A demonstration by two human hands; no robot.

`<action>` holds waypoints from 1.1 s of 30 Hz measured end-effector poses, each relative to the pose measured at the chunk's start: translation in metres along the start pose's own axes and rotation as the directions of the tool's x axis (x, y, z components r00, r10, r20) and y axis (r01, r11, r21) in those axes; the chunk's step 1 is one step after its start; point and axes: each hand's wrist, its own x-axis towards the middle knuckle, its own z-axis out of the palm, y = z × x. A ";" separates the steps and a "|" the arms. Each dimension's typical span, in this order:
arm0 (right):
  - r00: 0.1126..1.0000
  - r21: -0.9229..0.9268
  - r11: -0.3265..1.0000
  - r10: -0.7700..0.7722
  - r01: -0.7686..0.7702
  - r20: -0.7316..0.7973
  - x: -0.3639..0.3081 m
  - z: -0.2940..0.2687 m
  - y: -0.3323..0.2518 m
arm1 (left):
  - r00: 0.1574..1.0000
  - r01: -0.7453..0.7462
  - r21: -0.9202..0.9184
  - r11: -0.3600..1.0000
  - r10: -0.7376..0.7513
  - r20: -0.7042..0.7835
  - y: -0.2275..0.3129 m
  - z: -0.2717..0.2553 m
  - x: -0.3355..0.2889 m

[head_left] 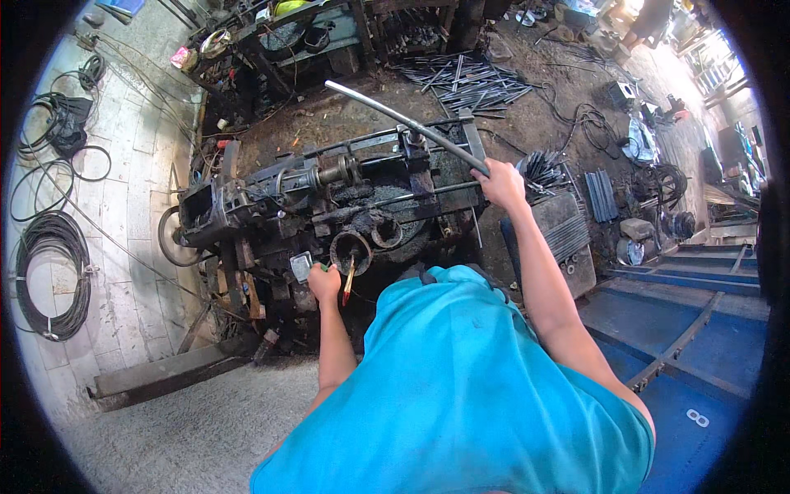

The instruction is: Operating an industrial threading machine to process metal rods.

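A long metal rod [403, 120] slants over the far side of a greasy, lathe-like machine [329, 177]. My right hand [500, 184] is wrapped round the rod's near right end, and its other end points up and left. At the machine's near side, my left hand [324, 282] is closed at the edge of a small silver-faced box [301, 267]; a bit of green shows by the fingers, partly hidden. Just right of that hand, a brush with a light handle [350, 276] stands at a round metal ring [351, 250]. Another ring [386, 232] sits beside it.
A heap of metal rods [465, 82] lies on the dirty floor beyond the machine. More rods [566, 229] rest on a stand at right. Coiled cable [53, 276] lies on the pale tiles at left. Blue metal panels [658, 325] are at lower right.
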 end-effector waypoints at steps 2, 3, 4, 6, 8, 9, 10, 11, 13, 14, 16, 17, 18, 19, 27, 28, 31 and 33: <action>1.000 0.005 1.000 -0.004 0.004 -0.017 -0.001 -0.001 -0.001 | 0.999 -0.020 -0.008 1.000 0.020 0.038 -0.002 0.001 0.003; 1.000 0.005 1.000 -0.002 0.002 -0.017 -0.002 -0.002 -0.001 | 0.999 -0.021 -0.007 1.000 0.021 0.040 -0.003 0.001 0.002; 1.000 -0.002 1.000 0.010 -0.010 0.009 -0.002 -0.003 -0.003 | 0.999 -0.022 -0.014 1.000 0.023 0.028 -0.003 0.002 0.002; 0.999 -0.009 1.000 0.024 -0.024 0.034 -0.002 -0.004 -0.003 | 1.000 -0.025 -0.020 0.999 0.026 0.017 0.000 -0.001 0.001; 0.999 -0.009 1.000 0.014 -0.014 0.028 -0.002 -0.002 -0.002 | 0.999 -0.008 -0.014 1.000 0.008 0.038 0.002 -0.002 0.000; 0.999 -0.009 1.000 0.015 -0.014 0.029 -0.002 -0.003 -0.001 | 0.999 -0.008 -0.014 1.000 0.008 0.038 0.003 -0.003 0.000; 0.999 0.008 1.000 -0.014 0.014 0.044 -0.002 -0.004 0.000 | 0.999 0.002 -0.014 1.000 -0.002 0.036 0.003 -0.003 0.000; 0.997 0.025 0.999 -0.042 0.040 0.057 -0.003 -0.004 0.000 | 0.999 0.011 -0.015 1.000 -0.010 0.035 0.002 -0.004 0.001; 0.998 0.042 0.998 -0.048 0.046 0.050 -0.001 0.000 0.013 | 0.999 0.046 -0.006 0.999 -0.046 0.021 0.000 -0.002 0.003; 0.997 0.057 0.997 -0.061 0.058 0.044 0.000 -0.001 0.020 | 0.996 0.087 0.000 0.996 -0.087 0.004 -0.002 0.000 0.003; 0.995 0.051 0.996 -0.074 0.071 0.066 0.005 -0.009 0.027 | 0.983 0.183 -0.017 0.983 -0.183 0.013 -0.033 0.015 0.007; 0.995 0.046 0.997 -0.063 0.060 0.079 0.008 -0.013 0.033 | 0.966 0.257 -0.028 0.966 -0.256 0.036 -0.046 0.021 0.010; 0.994 0.051 0.995 -0.087 0.084 0.059 0.011 -0.014 0.044 | 0.964 0.265 -0.030 0.964 -0.264 0.036 -0.053 0.021 0.011; 0.993 0.057 0.993 -0.110 0.108 0.039 0.014 -0.015 0.054 | 0.903 0.390 -0.124 0.913 -0.352 0.246 -0.061 0.022 0.012; 0.998 0.030 1.000 0.001 -0.003 0.055 0.026 -0.037 0.091 | 0.761 0.446 0.082 0.891 -0.426 0.490 -0.065 0.017 -0.005; 0.998 0.044 0.999 -0.023 0.021 0.053 0.026 -0.038 0.101 | 0.755 0.447 0.086 0.890 -0.427 0.498 -0.068 0.020 -0.006; 0.998 0.029 0.999 -0.033 0.031 0.053 0.035 -0.042 0.131 | 0.685 0.506 0.231 0.831 -0.549 0.478 -0.086 0.030 -0.001; 0.997 -0.003 1.000 -0.030 0.030 0.066 0.039 -0.045 0.136 | 0.648 0.554 0.255 0.792 -0.603 0.465 -0.109 0.052 0.002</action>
